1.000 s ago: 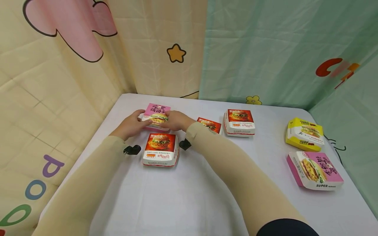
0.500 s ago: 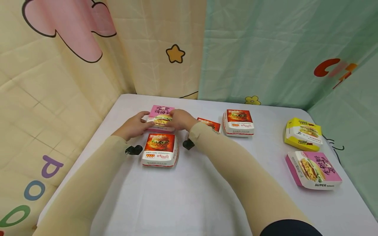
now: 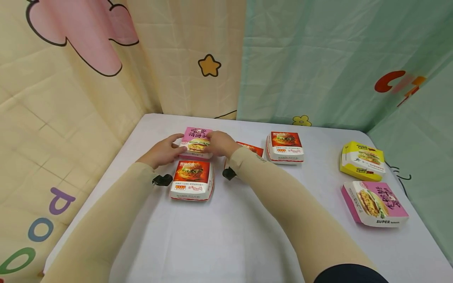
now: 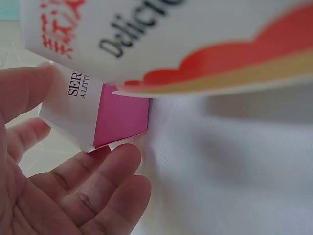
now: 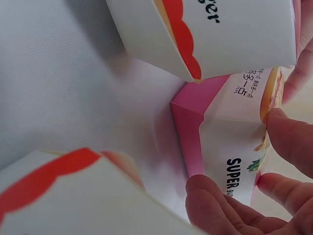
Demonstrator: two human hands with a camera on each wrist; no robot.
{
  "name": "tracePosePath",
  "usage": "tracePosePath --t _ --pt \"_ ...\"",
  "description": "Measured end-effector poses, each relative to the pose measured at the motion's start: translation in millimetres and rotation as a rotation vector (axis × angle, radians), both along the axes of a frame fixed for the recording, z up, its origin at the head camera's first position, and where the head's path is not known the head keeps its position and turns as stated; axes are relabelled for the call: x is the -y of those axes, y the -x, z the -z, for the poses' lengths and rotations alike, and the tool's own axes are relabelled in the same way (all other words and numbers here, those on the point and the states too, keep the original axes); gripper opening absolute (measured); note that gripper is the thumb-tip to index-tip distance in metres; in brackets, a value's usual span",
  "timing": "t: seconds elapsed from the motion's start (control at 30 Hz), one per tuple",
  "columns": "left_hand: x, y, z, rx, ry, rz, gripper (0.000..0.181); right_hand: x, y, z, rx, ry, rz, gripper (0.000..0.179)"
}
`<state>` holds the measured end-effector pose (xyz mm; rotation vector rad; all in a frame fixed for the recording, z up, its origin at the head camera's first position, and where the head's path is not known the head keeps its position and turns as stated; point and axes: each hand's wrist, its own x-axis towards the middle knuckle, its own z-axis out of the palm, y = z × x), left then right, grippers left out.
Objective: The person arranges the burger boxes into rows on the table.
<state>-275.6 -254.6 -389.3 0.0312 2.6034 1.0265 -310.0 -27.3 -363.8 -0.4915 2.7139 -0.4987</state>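
Observation:
Both hands are on a pink-and-white burger box (image 3: 196,144) at the back left of the table. My left hand (image 3: 162,151) grips its left side, thumb at the near corner; in the left wrist view the fingers (image 4: 105,171) curl along the pink side (image 4: 122,115). My right hand (image 3: 222,144) grips the right side; the right wrist view shows its thumb (image 5: 291,139) at the top edge and fingertips low on the "SUPER" face (image 5: 220,147). Right in front of it sits a red-and-white burger box (image 3: 191,181), between the wrists.
A second red-and-white box (image 3: 251,147) is partly hidden behind the right forearm, with another (image 3: 284,147) beside it. Farther right lie a yellow box (image 3: 362,161) and another pink box (image 3: 376,204). Curtains (image 3: 301,59) border the white table (image 3: 219,243) behind and at the sides.
Both hands have shifted the pink box a little to the right, so it stands more squarely behind the red-and-white box. The other boxes stay where they were.

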Motion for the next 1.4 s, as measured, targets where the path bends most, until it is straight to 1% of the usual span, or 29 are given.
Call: tracePosePath --t 0.3,0.57,0.67,0.9,1.4 --pt "3.3 0.7 -4.4 -0.004 0.031 0.042 0.068 -2 -0.8 -3.9 0.045 -0.004 -0.006 0.07" --pt "0.8 3.4 -3.8 -0.003 0.036 0.04 0.068 -5 2.3 -0.8 0.052 -0.008 0.006 0.072" --pt "0.0 3.0 -3.8 -0.002 0.038 0.042 0.068 -5 3.3 0.1 0.064 -0.002 0.021 0.073" --pt "-1.0 2.0 -3.2 0.0 0.045 0.047 0.068 -7 2.8 -0.2 0.065 -0.011 0.022 0.073" --pt "-2.6 2.7 -3.8 0.004 0.039 0.051 0.067 -15 6.8 0.1 0.139 0.034 0.071 0.074"
